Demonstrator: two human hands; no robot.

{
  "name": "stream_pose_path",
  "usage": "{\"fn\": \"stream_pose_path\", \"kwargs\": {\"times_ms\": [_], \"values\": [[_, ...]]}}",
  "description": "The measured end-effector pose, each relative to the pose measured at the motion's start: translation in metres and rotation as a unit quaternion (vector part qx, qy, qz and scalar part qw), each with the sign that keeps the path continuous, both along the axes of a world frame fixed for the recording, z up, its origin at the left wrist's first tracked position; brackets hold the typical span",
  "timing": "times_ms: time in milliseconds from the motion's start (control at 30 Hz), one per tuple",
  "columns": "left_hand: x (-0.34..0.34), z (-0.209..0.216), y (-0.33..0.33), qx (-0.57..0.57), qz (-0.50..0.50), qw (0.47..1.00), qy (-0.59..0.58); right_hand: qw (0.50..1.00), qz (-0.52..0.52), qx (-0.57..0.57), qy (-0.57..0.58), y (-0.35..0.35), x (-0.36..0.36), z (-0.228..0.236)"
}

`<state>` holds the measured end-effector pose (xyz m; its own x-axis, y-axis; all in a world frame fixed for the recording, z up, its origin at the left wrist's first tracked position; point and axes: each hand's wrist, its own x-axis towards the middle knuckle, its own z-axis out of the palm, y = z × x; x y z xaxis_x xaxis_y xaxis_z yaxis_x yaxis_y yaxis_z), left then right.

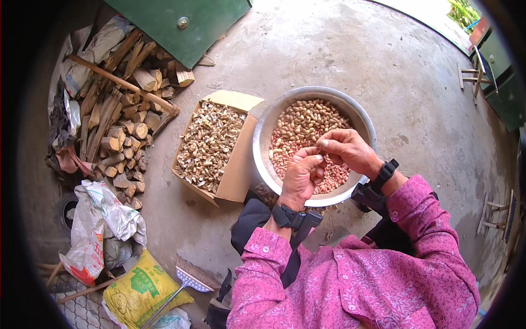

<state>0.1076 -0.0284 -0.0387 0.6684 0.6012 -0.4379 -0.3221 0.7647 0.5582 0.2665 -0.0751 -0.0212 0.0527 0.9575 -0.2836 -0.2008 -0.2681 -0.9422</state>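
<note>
My left hand (299, 174) and my right hand (350, 151) meet above a wide metal basin (360, 116), thumbs and fingers pinched close together. Whatever lies between the fingertips is too small and covered to make out. Unshelled peanuts (313, 116) fill the far part of the basin, while pink shelled peanut kernels (332, 178) lie in the nearer part. Against the basin's left side stands an open cardboard box (238, 164), heaped with broken peanut shells (211, 143). A dark band with a small device is strapped on each wrist.
Split firewood (129, 127) is stacked at the left, below a green metal panel (183, 35). A white sack (94, 241), a yellow sack (143, 290) and a perforated metal scoop (192, 281) lie at lower left. Small stools (476, 72) stand along the right wall.
</note>
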Motion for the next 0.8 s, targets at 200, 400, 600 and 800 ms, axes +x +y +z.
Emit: {"fn": "stream_pose_path", "kwargs": {"times_ms": [200, 400, 600, 800], "values": [[-0.006, -0.018, 0.005, -0.03, 0.018, 0.999, -0.006, 0.986, -0.102, -0.002, 0.131, 0.002, 0.004, 0.002], [0.001, -0.019, 0.004, -0.042, 0.079, 0.996, -0.001, 0.989, -0.043, -0.017, 0.138, 0.0, 0.006, -0.003], [0.002, -0.018, 0.004, -0.045, 0.112, 0.992, -0.034, 0.994, 0.026, 0.051, -0.096, -0.003, -0.004, 0.0], [-0.001, -0.026, 0.006, -0.027, 0.104, 0.994, -0.02, 0.936, 0.073, 0.119, -0.325, -0.008, -0.017, 0.003]]}}
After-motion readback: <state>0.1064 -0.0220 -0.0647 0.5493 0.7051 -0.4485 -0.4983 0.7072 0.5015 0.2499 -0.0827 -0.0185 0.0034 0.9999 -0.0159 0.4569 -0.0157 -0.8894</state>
